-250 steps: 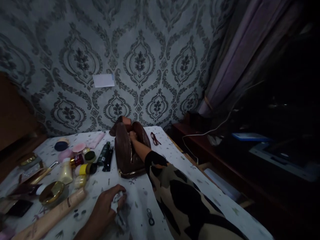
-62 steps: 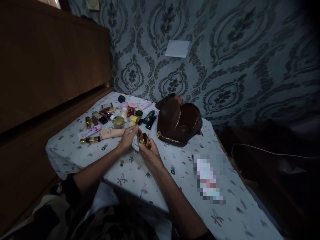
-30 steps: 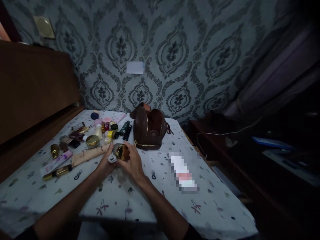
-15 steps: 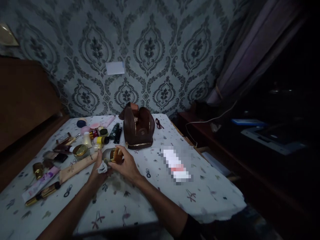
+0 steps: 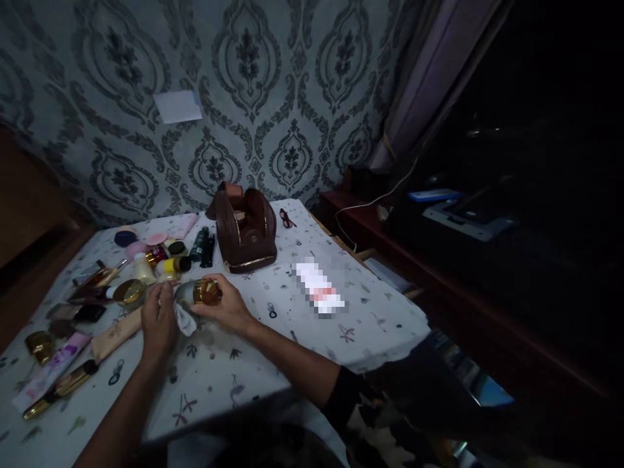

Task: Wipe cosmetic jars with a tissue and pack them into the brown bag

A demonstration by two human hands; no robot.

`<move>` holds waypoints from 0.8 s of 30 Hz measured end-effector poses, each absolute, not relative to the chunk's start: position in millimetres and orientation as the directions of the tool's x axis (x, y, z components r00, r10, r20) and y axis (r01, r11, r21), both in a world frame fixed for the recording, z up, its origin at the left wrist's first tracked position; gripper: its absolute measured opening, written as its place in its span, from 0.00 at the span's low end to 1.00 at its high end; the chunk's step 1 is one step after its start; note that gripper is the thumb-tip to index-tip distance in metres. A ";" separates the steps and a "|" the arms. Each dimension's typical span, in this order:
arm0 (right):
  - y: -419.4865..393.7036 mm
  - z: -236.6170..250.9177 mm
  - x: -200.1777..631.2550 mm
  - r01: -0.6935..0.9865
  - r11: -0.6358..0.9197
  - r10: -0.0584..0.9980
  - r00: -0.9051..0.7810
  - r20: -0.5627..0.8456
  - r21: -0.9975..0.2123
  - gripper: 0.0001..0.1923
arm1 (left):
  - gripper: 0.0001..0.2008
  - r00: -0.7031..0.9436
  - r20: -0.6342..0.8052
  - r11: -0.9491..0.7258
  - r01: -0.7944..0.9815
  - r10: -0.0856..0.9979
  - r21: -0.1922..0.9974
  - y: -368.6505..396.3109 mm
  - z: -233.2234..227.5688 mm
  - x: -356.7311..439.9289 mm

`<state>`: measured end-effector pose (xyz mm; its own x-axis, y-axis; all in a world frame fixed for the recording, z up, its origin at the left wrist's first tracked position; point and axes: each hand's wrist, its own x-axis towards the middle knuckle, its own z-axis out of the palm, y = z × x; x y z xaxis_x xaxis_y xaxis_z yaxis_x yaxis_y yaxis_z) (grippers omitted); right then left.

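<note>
Lower left of centre: left hand (image 5: 158, 318) closed on a white cloth (image 5: 185, 320), pressed against a gold-capped jar (image 5: 199, 293); right hand (image 5: 225, 305) gripping that jar just above the tablecloth (image 5: 273, 351). Behind, centre: open brown bag (image 5: 244, 231). Far left: scattered cosmetics (image 5: 146, 260).

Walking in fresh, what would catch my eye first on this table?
Probably the two hands at the near middle: the right hand holds a gold-capped jar while the left hand presses a white cloth to it. Just behind stands a brown leather bag, gaping open. To the left, a jumble of cosmetics is strewn over the patterned tablecloth.
</note>
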<state>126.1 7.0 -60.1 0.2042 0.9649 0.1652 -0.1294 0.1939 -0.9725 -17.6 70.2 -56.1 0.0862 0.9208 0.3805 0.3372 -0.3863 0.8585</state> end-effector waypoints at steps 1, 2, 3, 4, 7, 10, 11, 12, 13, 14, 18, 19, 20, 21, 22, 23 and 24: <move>6.4 -60.1 126.3 -0.096 0.196 0.964 0.199 0.175 -0.976 0.32 | 0.28 0.065 0.413 -0.407 0.362 0.908 0.838 69.9 -54.5 -16.9; 6.0 -60.3 126.5 -0.056 0.198 0.964 0.193 0.184 -0.979 0.31 | 0.28 0.052 0.436 -0.421 0.380 0.899 0.823 69.5 -53.4 -16.1; 5.8 -60.9 126.5 -0.021 0.197 0.964 0.184 0.190 -0.980 0.31 | 0.28 0.047 0.446 -0.428 0.387 0.894 0.817 68.9 -52.7 -15.1; 5.9 -61.8 126.3 0.001 0.194 0.966 0.174 0.192 -0.981 0.31 | 0.28 0.048 0.442 -0.426 0.377 0.896 0.822 68.2 -52.5 -14.1; 8.3 -65.9 124.5 -0.053 0.187 0.973 0.149 0.178 -0.981 0.33 | 0.23 0.058 0.406 -0.406 0.270 0.912 0.873 64.4 -54.0 -11.2; 11.9 -68.8 122.2 -0.224 0.190 0.972 0.183 0.150 -0.956 0.32 | 0.21 0.095 0.396 -0.407 0.168 0.913 0.898 59.4 -56.5 -9.0; 12.8 -68.8 121.7 -0.285 0.187 0.970 0.207 0.130 -0.940 0.31 | 0.22 0.114 0.399 -0.413 0.156 0.910 0.897 57.9 -57.1 -8.4; 13.6 -68.4 121.4 -0.339 0.184 0.967 0.231 0.107 -0.923 0.31 | 0.22 0.141 0.399 -0.417 0.148 0.906 0.897 56.4 -57.5 -7.7; 14.0 -67.5 121.2 -0.391 0.180 0.964 0.254 0.082 -0.903 0.30 | 0.23 0.172 0.395 -0.420 0.144 0.902 0.896 55.2 -57.6 -7.0; 14.3 -66.3 121.2 -0.441 0.176 0.961 0.270 0.057 -0.880 0.30 | 0.24 0.204 0.387 -0.418 0.143 0.899 0.897 54.1 -57.4 -6.2; 13.6 -62.2 121.7 -0.646 0.165 0.972 0.234 0.013 -0.745 0.25 | 0.23 0.261 0.342 -0.386 0.142 0.903 0.912 53.0 -54.7 -3.9; 13.4 -61.8 122.1 -0.676 0.157 0.977 0.212 0.014 -0.720 0.24 | 0.23 0.258 0.346 -0.388 0.134 0.902 0.912 53.5 -53.9 -3.9; 13.1 -61.6 122.5 -0.692 0.147 0.981 0.193 0.015 -0.707 0.24 | 0.23 0.255 0.360 -0.399 0.125 0.898 0.908 54.0 -53.2 -4.1; 12.9 -61.6 122.9 -0.698 0.135 0.984 0.177 0.013 -0.704 0.24 | 0.22 0.246 0.384 -0.421 0.120 0.890 0.899 54.6 -52.6 -4.6; 12.6 -61.6 123.3 -0.698 0.120 0.986 0.164 0.005 -0.706 0.25 | 0.22 0.233 0.417 -0.452 0.125 0.879 0.883 55.1 -52.1 -5.2; 12.4 -61.6 123.6 -0.700 0.102 0.988 0.151 -0.008 -0.707 0.25 | 0.22 0.214 0.456 -0.489 0.138 0.864 0.862 55.4 -51.7 -6.0; 12.0 -61.4 123.7 -0.703 0.084 0.990 0.137 -0.019 -0.706 0.26 | 0.21 0.190 0.495 -0.524 0.161 0.848 0.837 55.5 -51.4 -6.7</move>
